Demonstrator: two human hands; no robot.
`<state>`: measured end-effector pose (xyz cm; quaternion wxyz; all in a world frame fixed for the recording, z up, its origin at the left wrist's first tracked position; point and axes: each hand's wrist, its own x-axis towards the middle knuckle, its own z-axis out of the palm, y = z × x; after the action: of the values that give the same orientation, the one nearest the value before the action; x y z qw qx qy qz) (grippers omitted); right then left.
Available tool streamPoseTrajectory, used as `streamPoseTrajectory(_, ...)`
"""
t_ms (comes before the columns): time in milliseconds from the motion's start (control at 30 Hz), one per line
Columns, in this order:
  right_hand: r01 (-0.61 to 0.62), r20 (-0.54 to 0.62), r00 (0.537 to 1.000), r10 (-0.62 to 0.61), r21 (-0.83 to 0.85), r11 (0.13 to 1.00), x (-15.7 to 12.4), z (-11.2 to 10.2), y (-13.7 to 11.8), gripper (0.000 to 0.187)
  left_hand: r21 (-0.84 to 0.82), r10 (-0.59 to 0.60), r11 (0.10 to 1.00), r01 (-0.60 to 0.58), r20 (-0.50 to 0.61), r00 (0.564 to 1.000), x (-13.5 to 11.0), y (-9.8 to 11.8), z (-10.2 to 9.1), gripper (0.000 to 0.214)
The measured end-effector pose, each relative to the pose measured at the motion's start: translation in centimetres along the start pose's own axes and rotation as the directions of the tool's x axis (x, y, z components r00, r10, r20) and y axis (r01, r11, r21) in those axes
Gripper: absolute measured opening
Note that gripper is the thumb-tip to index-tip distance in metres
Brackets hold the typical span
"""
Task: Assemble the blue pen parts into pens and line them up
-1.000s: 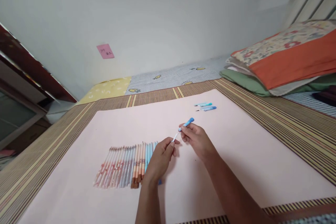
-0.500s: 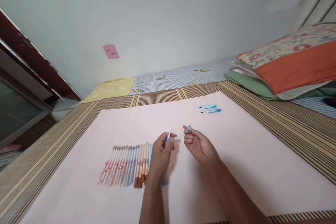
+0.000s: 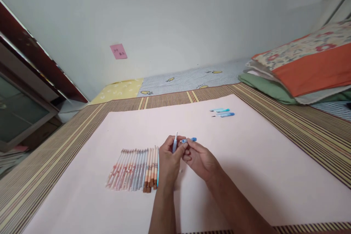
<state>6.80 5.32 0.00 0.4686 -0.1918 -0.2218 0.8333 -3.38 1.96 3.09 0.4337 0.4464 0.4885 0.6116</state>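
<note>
My left hand [image 3: 168, 157] is closed around a light-blue pen piece [image 3: 174, 145] that stands nearly upright, its thin white end pointing up. In my right hand [image 3: 204, 161], thumb and fingers pinch a short blue hollow pen part [image 3: 189, 140], lying roughly sideways with its open end toward the left hand. The two hands are close together, fingers almost touching, above the pale pink sheet [image 3: 131, 128]. Left of my left hand lies a row of pens: reddish clear ones [image 3: 122, 172], greyish ones [image 3: 139, 172] and peach ones with brown ends [image 3: 150, 172]. A turquoise pen is mostly hidden.
Farther back on the sheet lie several blue and turquoise pen parts [image 3: 223, 112] with dark tips. A striped mat [image 3: 170, 99] borders the sheet. Folded bedding [image 3: 309, 75] is piled at the right, and a pink note [image 3: 119, 51] is on the wall.
My right hand has moved left, up to my left hand. The short blue part has turned from facing me to lying sideways. The view has shifted slightly.
</note>
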Motion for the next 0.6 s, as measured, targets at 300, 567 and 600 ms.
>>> streamPoseTrajectory(300,0.187,0.192,0.981,-0.004,-0.950,0.251,-1.6,-1.6,0.3,0.012,0.067,0.126,0.991,-0.116,-0.155,0.980,0.6,0.0,-2.1,0.017)
streamPoseTrajectory(567,0.229,0.218,0.973,0.072,-0.897,-0.378,-1.4,-2.5,2.6,0.015,0.034,0.040,0.999,-0.035,-0.151,0.988,0.7,-0.9,-1.9,0.024)
streamPoseTrajectory(600,0.222,0.217,0.974,0.057,-0.891,-0.395,-1.3,-2.6,2.5,0.015,0.037,0.041,0.999,-0.036,-0.137,0.990,0.6,-0.9,-2.0,0.024)
